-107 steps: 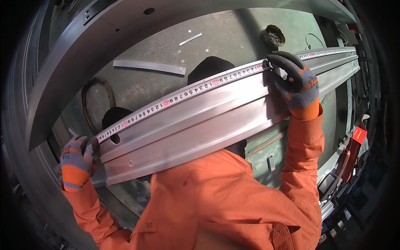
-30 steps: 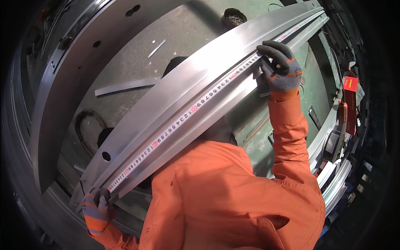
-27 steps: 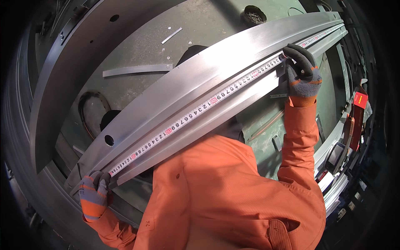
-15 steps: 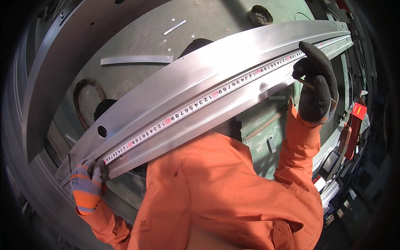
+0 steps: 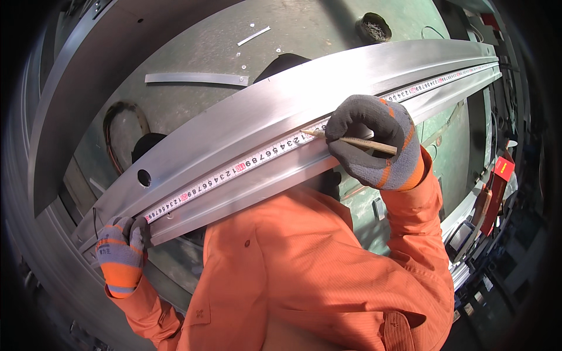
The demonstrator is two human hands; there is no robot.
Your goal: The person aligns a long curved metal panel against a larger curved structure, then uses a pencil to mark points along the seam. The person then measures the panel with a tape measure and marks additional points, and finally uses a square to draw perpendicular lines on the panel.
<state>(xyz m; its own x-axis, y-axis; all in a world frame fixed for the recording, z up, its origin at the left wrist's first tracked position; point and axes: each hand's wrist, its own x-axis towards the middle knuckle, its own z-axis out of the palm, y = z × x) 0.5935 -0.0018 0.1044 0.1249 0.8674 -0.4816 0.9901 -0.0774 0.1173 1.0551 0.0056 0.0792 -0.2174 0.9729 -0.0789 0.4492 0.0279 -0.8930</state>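
Observation:
A long silvery metal profile (image 5: 281, 93) with a slightly arched back lies across in front of me, running from lower left to upper right. Along its groove stretches a white tape measure blade (image 5: 213, 180) with black and red figures. At the profile's left end my left hand (image 5: 122, 245), in a grey and orange glove, is closed on the tape measure; its fingers hide what lies beneath. Pinched in my gloved right hand (image 5: 374, 140) is a slim wooden pencil (image 5: 380, 146). Its tip rests at the blade's edge, near the middle of the profile.
A big curved metal panel (image 5: 76, 99) rises at the left. Beyond the profile lie a metal strip (image 5: 196, 79), a short thin strip (image 5: 253, 36), a hose loop (image 5: 111, 126) and a bowl of small metal pieces (image 5: 373, 28). At right sits a red box (image 5: 503, 168) among tools.
My right hand has come left and down from the profile's right part to its middle, bringing the pencil's tip to the tape. My left hand stays at the left end.

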